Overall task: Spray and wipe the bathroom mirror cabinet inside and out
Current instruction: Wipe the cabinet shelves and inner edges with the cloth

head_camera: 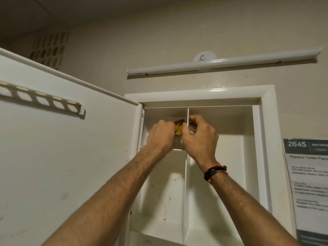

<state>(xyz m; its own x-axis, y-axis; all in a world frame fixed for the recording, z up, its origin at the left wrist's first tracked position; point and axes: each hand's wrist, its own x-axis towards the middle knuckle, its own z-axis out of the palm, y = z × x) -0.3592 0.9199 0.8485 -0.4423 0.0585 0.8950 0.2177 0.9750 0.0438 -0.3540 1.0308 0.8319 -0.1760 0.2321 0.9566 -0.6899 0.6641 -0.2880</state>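
The white mirror cabinet (257, 157) stands open on the wall, its door (71, 148) swung out to the left. A thin vertical divider (185, 183) splits the inside. My left hand (162, 134) reaches into the upper left compartment and grips a yellow-brown cloth (178, 127) against the back. My right hand (200, 137) curls its fingers and thumb round the top of the divider just beside it. Brown spots mark the lower left compartment and the door's inner face.
A white tube light (223, 62) is fixed on the wall above the cabinet. A printed sheet headed 2645 (308, 183) hangs at the right. A slotted white rail (42, 98) runs across the door's inner side. A vent block (49, 48) sits high at the left.
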